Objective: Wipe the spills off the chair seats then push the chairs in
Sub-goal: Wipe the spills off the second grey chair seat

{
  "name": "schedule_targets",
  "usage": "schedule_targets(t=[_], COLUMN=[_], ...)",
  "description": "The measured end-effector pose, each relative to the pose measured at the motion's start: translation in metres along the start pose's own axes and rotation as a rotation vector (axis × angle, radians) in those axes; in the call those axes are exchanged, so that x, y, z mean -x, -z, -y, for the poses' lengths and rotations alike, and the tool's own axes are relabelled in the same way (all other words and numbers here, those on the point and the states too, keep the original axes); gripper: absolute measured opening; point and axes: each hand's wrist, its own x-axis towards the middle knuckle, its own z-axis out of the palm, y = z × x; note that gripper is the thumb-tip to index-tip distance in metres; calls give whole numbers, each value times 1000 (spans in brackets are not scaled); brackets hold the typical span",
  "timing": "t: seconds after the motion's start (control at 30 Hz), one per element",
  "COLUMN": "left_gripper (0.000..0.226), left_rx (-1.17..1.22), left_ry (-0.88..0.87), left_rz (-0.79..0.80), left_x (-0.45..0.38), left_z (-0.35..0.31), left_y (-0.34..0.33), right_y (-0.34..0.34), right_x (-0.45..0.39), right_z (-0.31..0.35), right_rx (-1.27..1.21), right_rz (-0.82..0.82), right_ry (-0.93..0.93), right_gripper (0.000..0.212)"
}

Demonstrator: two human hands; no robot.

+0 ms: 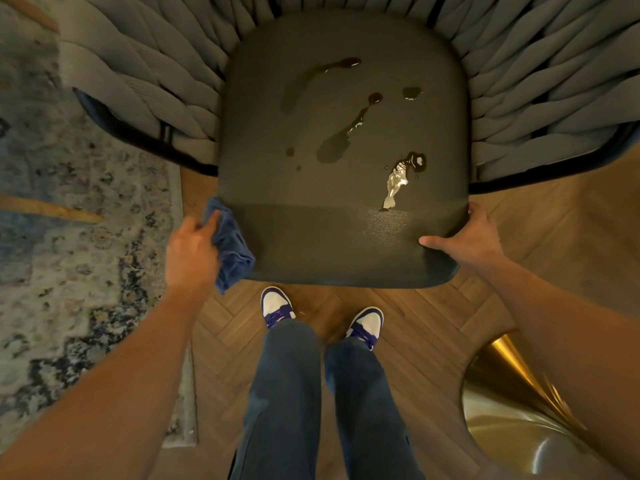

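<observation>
Head view, looking straight down. Chair seat (343, 140) dark and padded, filling the upper middle; woven grey backrest (540, 81) wrapping round it and cut off by the top and side edges. Dark spills (334, 147) scattered over the seat: a long streak near the back, a runnel down the middle ending in a soaked patch, small drops beside it, and a glossy puddle (398, 181) towards the front right, catching the light. Chair legs hidden beneath the seat.

Left hand (192, 252) at the seat's front left corner, fingers curled round a bunched blue cloth (230, 247); cloth pressed against the seat's edge, part of it hidden behind the hand. Right hand (467, 237) at the front right corner, thumb lying on top of the seat, fingers wrapped under the rim and out of sight.

Below, two legs in dark jeans (287, 393) and white-and-purple trainers (277, 304) on a herringbone wood floor (426, 323), toes just short of the seat's front edge. Patterned rug (79, 209) along the left, running out of frame. Shiny gold curved object (512, 410) at lower right, partly behind the right forearm; hard to say what it belongs to.
</observation>
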Motion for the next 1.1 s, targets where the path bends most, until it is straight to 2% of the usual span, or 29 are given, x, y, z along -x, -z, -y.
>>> schedule_targets(t=[0.1, 0.17, 0.23, 0.43, 0.6, 0.67, 0.83, 1.0, 1.1], left_gripper=[5, 17, 25, 18, 28, 34, 34, 32, 35], left_rx=[89, 194, 289, 484, 588, 618, 686, 656, 523], left_ry=[107, 158, 203, 293, 316, 272, 94, -177, -363], left_rz=[-75, -115, -135, -118, -47, -3, 87, 193, 222], left_x=[-18, -34, -45, -48, -36, -31, -23, -16, -11], left_z=[11, 7, -8, -86, -167, -203, -288, -360, -385], left_y=[12, 17, 19, 12, 4, 0, -5, -20, -30], right_y=[7, 9, 9, 17, 27, 32, 37, 36, 36], right_x=[-9, -13, -15, -17, -17, -18, -21, -31, -35], right_z=[6, 9, 12, 27, 33, 34, 32, 23, 21], right_rx=[26, 5, -57, -238, -285, -317, -323, -268, -262], right_rz=[14, 29, 26, -52, -41, -33, -41, -68, -60], right_ry=[14, 4, -3, -56, -109, -122, -154, -121, -105], right_gripper=[126, 129, 123, 91, 78, 70, 72, 74, 66])
